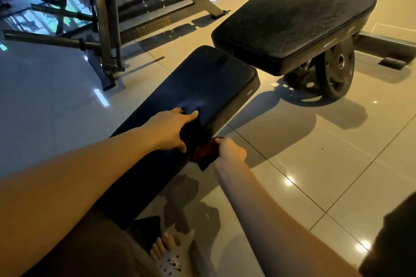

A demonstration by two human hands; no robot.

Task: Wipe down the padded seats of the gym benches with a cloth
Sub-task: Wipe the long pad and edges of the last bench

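A long dark padded bench pad [202, 83] runs from the lower left towards the middle. My left hand [171, 129] lies on its near part with straight fingers, pressing a dark cloth [198, 141] against the pad. The cloth hangs over the pad's right edge. There my right hand [229, 149] pinches the hanging reddish-brown part of the cloth. A second, wider black padded seat [292, 27] stands beyond the first, higher up at the upper right.
A black weight plate [337, 69] leans under the wider seat. A metal gym rack frame [105, 29] stands on the tiled floor at the upper left. My sandalled foot [168, 254] is beside the bench at the bottom. Glossy tiled floor [315, 164] spreads to the right.
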